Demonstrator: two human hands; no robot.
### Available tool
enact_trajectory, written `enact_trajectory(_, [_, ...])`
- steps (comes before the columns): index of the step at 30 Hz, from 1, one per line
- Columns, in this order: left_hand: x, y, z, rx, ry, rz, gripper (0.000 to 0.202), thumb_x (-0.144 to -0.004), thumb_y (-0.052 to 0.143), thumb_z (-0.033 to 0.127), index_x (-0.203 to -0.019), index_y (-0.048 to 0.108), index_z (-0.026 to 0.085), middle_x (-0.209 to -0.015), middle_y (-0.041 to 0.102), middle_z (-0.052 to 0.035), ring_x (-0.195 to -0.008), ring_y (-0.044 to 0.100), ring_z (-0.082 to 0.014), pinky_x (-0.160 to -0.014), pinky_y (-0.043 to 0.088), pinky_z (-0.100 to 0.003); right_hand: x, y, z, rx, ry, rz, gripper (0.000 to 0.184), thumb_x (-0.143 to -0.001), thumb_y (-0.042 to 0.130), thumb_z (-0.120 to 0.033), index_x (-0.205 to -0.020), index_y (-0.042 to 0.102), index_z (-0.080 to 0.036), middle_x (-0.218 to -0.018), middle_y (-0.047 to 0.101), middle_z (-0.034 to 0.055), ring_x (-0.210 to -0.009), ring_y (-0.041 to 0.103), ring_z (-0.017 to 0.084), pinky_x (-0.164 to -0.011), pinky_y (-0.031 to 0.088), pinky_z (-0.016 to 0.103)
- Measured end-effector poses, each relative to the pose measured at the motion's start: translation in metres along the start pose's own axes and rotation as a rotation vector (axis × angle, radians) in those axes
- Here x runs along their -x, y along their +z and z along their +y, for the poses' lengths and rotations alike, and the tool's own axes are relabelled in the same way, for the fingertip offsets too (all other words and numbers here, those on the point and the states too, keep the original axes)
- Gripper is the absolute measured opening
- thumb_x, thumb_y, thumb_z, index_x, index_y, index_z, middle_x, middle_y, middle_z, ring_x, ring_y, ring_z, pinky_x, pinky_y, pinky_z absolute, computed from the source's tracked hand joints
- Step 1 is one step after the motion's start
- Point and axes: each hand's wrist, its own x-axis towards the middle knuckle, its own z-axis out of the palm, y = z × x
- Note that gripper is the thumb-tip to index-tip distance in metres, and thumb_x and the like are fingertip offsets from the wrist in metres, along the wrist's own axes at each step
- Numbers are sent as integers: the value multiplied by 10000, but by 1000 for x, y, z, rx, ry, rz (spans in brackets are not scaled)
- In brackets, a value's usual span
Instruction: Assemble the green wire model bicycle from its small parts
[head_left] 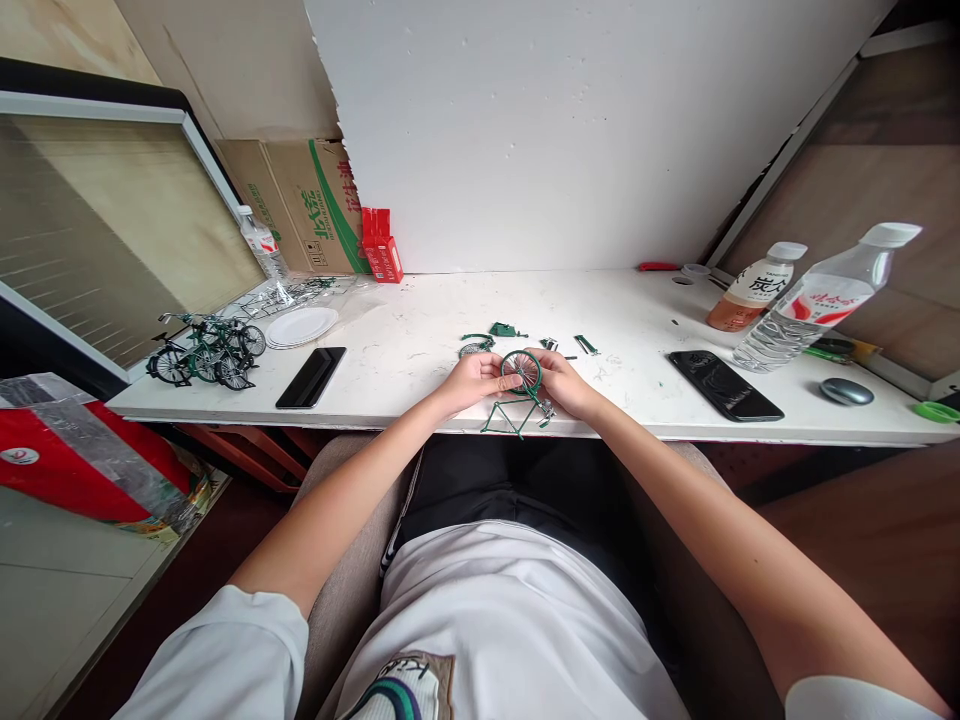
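Near the front edge of the white table, both hands hold a small green model bicycle wheel [531, 368] upright. My left hand [474, 380] is closed on its left side, with the thumb across the lower rim. From the right, my right hand [564, 382] grips the wheel's edge; some of its fingertips are hidden behind it. A green model bicycle frame [504, 416] hangs just below the wheel and seems joined to it. Past the hands lie another part with a wheel [475, 347], a flat green piece [507, 329] and a small green strip [585, 344].
Finished-looking model bicycles [206, 352] stand at the left, near white plates [301, 327] and a phone [311, 378]. Rightward are a cracked phone [724, 385], a water bottle [814, 300], a drink bottle [754, 290] and a mouse [846, 391]. A carton [289, 205] and red box [382, 247] sit behind.
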Motion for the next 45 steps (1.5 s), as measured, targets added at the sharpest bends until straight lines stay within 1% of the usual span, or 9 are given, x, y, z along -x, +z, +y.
enact_trajectory(5, [0, 0, 0, 10, 7, -8, 611, -672, 1080, 503, -968, 707, 120, -936, 797, -80, -907, 795, -213, -900, 655, -393, -1, -2, 2, 5, -7, -4, 411, -846, 881, -562, -843, 649, -223, -749, 546, -15, -648, 425, 136, -559, 341, 285])
enact_trajectory(10, [1, 0, 1, 7, 5, 0, 615, -666, 1081, 506, -969, 711, 119, -933, 794, -80, -901, 791, -211, -881, 653, -384, 0, -2, 2, 5, -22, -11, 414, -869, 859, -560, -834, 634, -215, -743, 526, -26, -633, 416, 123, -554, 334, 280])
enact_trajectory(16, [0, 0, -1, 12, 9, -11, 599, -681, 1073, 497, -967, 706, 119, -930, 791, -76, -910, 791, -216, -913, 660, -420, 2, 0, -2, 33, -8, 0, 433, -863, 847, -544, -794, 560, -227, -694, 452, -56, -575, 344, 98, -518, 291, 275])
enact_trajectory(23, [1, 1, 0, -2, 6, -5, 602, -682, 1069, 508, -967, 707, 119, -944, 791, -79, -925, 788, -213, -929, 663, -432, 2, 0, -2, 48, -5, 9, 438, -871, 831, -551, -786, 544, -232, -682, 430, -61, -560, 337, 97, -503, 288, 274])
enact_trajectory(28, [1, 0, 0, -18, 16, -22, 601, -697, 1060, 521, -975, 710, 120, -957, 795, -85, -926, 789, -215, -910, 664, -418, 3, 3, -6, 53, 7, 19, 414, -857, 833, -537, -797, 566, -226, -679, 448, -62, -551, 343, 91, -497, 279, 272])
enact_trajectory(36, [1, 1, 0, -7, 14, -27, 640, -672, 1070, 537, -998, 719, 113, -966, 804, -91, -918, 795, -215, -931, 672, -435, 4, 5, -10, 91, 13, 38, 448, -838, 831, -601, -809, 586, -227, -678, 475, -50, -558, 358, 99, -498, 296, 281])
enact_trajectory(40, [0, 1, -2, -4, 26, -32, 636, -675, 1066, 542, -989, 719, 112, -974, 808, -98, -923, 797, -214, -913, 675, -420, 4, 4, -9, 106, 13, 38, 435, -847, 820, -582, -799, 568, -231, -675, 464, -51, -554, 345, 98, -496, 287, 279])
enact_trajectory(45, [0, 1, -2, -5, 15, -28, 624, -687, 1062, 537, -990, 718, 113, -961, 801, -90, -908, 791, -207, -928, 680, -433, 2, 2, -5, 122, 6, 42, 430, -861, 812, -582, -808, 579, -226, -677, 467, -48, -553, 347, 99, -496, 274, 278])
